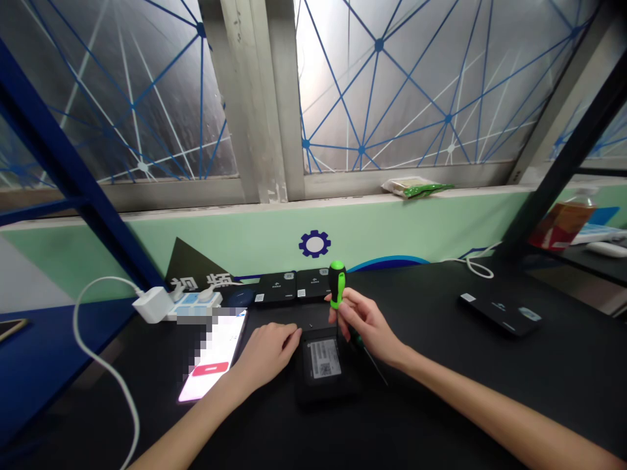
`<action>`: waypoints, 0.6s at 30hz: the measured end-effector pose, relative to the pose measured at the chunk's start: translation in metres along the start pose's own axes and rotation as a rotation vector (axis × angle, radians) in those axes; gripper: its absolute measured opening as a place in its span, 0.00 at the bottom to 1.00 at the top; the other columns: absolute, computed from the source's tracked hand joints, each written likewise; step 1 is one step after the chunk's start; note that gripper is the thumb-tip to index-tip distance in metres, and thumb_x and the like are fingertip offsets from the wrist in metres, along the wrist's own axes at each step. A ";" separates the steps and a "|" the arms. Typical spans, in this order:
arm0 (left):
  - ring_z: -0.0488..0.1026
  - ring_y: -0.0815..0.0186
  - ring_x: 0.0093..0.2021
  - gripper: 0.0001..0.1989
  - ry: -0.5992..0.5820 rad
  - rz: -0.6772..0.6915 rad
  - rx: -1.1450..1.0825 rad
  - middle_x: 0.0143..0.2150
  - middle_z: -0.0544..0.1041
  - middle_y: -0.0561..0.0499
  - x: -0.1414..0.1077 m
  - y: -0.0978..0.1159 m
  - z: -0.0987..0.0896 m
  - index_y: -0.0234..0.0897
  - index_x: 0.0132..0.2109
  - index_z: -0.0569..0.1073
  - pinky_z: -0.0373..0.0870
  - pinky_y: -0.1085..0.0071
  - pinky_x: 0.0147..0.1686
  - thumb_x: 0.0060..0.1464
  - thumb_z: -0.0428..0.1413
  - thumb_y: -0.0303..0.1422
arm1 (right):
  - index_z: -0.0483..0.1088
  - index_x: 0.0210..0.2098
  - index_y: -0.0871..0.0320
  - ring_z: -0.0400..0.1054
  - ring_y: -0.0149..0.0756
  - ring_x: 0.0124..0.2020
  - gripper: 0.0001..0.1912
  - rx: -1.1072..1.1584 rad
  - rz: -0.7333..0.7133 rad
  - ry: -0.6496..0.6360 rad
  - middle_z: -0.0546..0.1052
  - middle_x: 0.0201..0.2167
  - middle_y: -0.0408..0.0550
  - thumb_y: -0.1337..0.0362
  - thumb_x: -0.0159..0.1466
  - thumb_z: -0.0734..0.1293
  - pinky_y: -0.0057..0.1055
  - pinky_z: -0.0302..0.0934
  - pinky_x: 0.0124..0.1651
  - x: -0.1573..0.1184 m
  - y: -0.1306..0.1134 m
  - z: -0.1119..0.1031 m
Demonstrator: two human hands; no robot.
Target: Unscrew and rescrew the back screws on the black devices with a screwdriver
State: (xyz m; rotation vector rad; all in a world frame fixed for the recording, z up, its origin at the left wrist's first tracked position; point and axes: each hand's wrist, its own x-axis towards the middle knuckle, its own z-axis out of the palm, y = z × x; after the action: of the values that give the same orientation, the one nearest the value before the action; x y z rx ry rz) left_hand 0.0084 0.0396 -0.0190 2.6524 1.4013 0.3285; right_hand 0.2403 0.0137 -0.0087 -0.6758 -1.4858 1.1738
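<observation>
A black box-shaped device (304,385) lies on the black table, with a white printed label (325,358) on its upper face. At its upper left corner, my left hand (268,349) is closed against the edge, fingers curled together. My right hand (368,321) grips a green-and-black screwdriver (337,285), held upright. Its thin shaft points down to the device's upper right corner; the tip's exact contact is too small to tell. Partly hidden under my right hand is a second tool with a thin metal shaft (376,367). A tiny screw (310,325) appears just beyond the device.
Two black boxes (275,288) stand behind, near the wall. Another black box (500,314) lies to the right. On the left are a lit phone (215,359), a power strip (196,304), a white charger (153,305) and its cable (105,365). A green packet (416,187) rests on the sill.
</observation>
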 end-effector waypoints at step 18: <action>0.73 0.62 0.28 0.20 0.000 -0.003 0.004 0.26 0.74 0.51 0.000 0.001 -0.001 0.39 0.29 0.68 0.51 0.70 0.26 0.70 0.43 0.36 | 0.66 0.45 0.57 0.59 0.26 0.22 0.12 -0.037 -0.022 -0.010 0.71 0.30 0.43 0.55 0.72 0.59 0.25 0.58 0.25 -0.001 -0.002 0.000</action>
State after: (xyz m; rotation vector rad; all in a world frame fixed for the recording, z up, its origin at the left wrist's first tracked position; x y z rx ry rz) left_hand 0.0091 0.0390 -0.0174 2.6535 1.4068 0.3251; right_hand 0.2407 0.0122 -0.0076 -0.6779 -1.5227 1.1374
